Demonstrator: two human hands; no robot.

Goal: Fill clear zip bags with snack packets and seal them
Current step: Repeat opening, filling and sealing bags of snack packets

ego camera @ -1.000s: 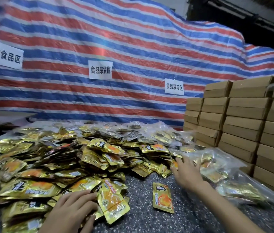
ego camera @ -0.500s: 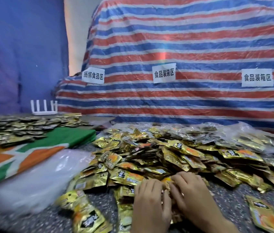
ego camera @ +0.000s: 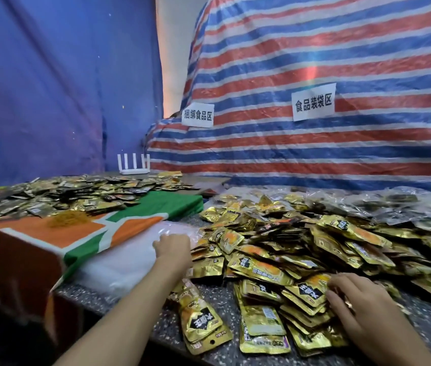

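Left hand (ego camera: 173,245) lies on clear zip bags (ego camera: 127,262) stack, grip hidden, we cannot tell; right hand (ego camera: 357,310) fingers curl on gathered snack packets (ego camera: 304,297) on tabletop (ego camera: 217,297). We judge bag-fetch step; next: peel one bag, open mouth.

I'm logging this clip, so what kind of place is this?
Probably a makeshift food-packing workroom: gold snack packets heaped on a speckled table, a stack of clear bags under the left hand, and paper zone signs on striped tarpaulin.
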